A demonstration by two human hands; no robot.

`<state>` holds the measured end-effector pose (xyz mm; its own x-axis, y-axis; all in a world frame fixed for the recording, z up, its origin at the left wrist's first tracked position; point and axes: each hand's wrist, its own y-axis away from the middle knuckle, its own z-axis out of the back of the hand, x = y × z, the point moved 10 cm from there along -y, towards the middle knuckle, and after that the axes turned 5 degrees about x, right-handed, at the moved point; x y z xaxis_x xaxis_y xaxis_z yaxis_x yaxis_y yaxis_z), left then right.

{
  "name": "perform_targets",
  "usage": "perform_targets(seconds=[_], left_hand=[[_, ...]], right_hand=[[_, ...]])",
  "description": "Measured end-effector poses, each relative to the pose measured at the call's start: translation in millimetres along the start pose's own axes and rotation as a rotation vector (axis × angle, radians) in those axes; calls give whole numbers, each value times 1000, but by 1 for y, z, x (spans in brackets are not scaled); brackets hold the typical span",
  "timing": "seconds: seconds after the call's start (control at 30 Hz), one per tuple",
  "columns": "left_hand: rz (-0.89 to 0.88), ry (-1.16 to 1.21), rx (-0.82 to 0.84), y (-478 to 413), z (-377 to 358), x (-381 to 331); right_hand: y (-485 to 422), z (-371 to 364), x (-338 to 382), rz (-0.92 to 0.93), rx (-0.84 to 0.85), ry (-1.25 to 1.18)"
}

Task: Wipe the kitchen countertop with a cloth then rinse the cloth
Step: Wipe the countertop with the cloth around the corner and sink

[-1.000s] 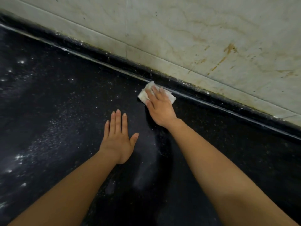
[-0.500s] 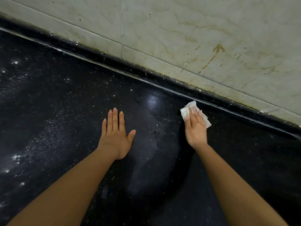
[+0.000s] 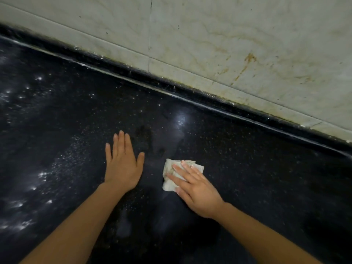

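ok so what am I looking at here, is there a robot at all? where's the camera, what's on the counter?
No robot here: these are a person's two bare hands. Every picture comes from one wide-angle camera worn on the person's head, looking forward and down, so the arms enter from the bottom edge. The left hand lies flat, fingers straight, on the dark speckled countertop and holds nothing. The right hand presses straight fingers down on a crumpled whitish cloth, which lies on the counter beside the left hand, not touching it. White specks dot the counter to the left. Behind runs a pale tiled wall with an orange-brown stain.
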<state>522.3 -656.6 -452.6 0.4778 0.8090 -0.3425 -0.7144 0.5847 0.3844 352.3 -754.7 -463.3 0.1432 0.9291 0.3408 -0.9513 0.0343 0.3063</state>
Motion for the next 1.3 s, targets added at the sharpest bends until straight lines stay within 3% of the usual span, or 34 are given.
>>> perform_targets(seconds=[0.07,0.13,0.2,0.3,0.4,0.63,0.77,0.9,1.0,1.1,1.23,1.3], left_hand=[[94,-6,19,12,-4,29],[146,-29,13,21,-4,51],[159,-63,-3,25,-3,64],[149,-117,-5,26,-5,72],[145,-111,-6,24,-8,72],[135,-97,0,25,-11,73],[131,-72,-28,26,-7,71],[121,-71,-53,27,-4,69],[118,-78,-63,27,-4,71],[120,-87,-67,27,-3,71],[128,-99,-48,24,-3,71],[125,-108,-44,24,-3,72]], right_hand=[[-15,12,-24,-50,-36,20],[-44,34,-63,-248,-105,-8],[-74,53,-98,-461,-138,-60],[-115,67,-118,-589,-106,-139],[-128,68,-107,-556,-80,-135],[-53,16,-4,-17,59,23],[-15,-5,29,115,162,25],[-42,16,6,5,81,-22],[-93,47,-43,-239,-48,-32],[-139,70,-82,-421,-39,-32],[-167,77,-91,-513,-20,-94],[-163,69,-68,-455,-19,-74]])
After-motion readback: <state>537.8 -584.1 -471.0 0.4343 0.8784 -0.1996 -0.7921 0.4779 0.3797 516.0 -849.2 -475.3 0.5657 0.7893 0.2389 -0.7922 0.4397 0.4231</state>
